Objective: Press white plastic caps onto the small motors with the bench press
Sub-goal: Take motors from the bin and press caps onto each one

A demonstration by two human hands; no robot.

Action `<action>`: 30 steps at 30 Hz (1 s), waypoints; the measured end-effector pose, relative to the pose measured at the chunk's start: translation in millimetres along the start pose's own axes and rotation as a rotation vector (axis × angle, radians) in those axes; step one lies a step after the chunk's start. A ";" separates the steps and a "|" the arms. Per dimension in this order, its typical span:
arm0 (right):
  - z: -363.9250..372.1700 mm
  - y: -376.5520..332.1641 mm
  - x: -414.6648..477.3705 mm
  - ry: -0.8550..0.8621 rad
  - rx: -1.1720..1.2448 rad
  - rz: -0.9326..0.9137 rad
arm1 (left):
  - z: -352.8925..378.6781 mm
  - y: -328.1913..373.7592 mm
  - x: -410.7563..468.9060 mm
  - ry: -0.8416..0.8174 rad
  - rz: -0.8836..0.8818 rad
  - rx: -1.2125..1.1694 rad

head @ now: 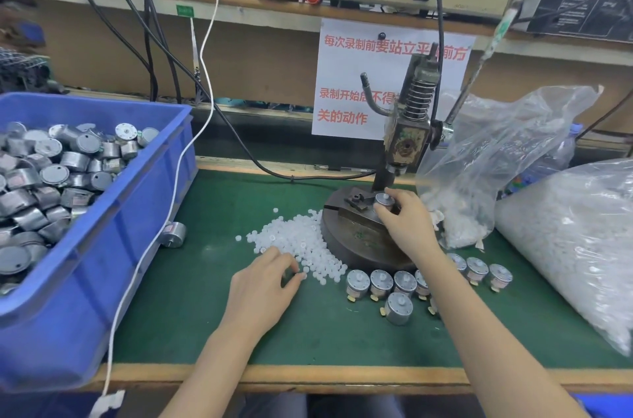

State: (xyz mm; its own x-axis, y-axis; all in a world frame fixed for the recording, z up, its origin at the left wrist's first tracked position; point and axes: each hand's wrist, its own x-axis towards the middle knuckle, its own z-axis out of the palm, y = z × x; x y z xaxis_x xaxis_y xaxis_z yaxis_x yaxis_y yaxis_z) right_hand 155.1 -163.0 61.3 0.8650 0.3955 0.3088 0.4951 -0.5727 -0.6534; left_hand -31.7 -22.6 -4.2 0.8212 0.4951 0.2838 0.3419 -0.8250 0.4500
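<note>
Across the green-topped bench (191, 315), the biggest thing is a blue crate (102, 246) on the left, heaped with bare silver motors (58, 178). On the right lies a large clear bag (575, 246) stuffed with white parts, and behind it a second, mostly slack bag (496, 157) with more white pieces at its bottom. Between the bags and the crate stands the bench press (407, 130), its spring and head upright over a round dark base (342, 239) that carries a metal block.

A loose pile of white plastic caps (301, 239) spreads on the mat just left of the base, touching its edge. In front of the base a row of small motors (380, 282) stands upright with shafts up, and one more motor sits just in front of that row. A single motor (174, 234) lies on its side beside the crate.

The right hand (407, 222) reaches over the base, its grip closed around a motor (384, 200) seated on the block under the press head. The left hand (263, 284) rests at the near edge of the cap pile, thumb and forefinger pinched narrowly together; whether a cap sits between them I cannot tell. A white cable (185, 157) trails down across the crate's corner.
</note>
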 end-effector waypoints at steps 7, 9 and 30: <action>5.5 1.3 -16.2 0.103 -0.146 -0.108 | 0.1 -1.2 -1.2 -0.009 0.029 -0.032; 3.3 1.4 -20.0 0.088 -0.156 -0.107 | -0.5 -0.9 -1.6 -0.019 0.031 -0.039; -3.2 19.8 -137.1 -0.081 -0.197 -0.335 | -1.5 -4.7 -0.6 -0.016 -0.087 -0.141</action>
State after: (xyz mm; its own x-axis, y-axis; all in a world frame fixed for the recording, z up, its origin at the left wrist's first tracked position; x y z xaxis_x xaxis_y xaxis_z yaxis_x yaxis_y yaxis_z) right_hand 46.6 -230.9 8.2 0.6479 0.6346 0.4214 0.7615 -0.5260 -0.3787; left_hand -34.4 -18.7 -5.2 0.7986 0.5580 0.2258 0.3455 -0.7320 0.5872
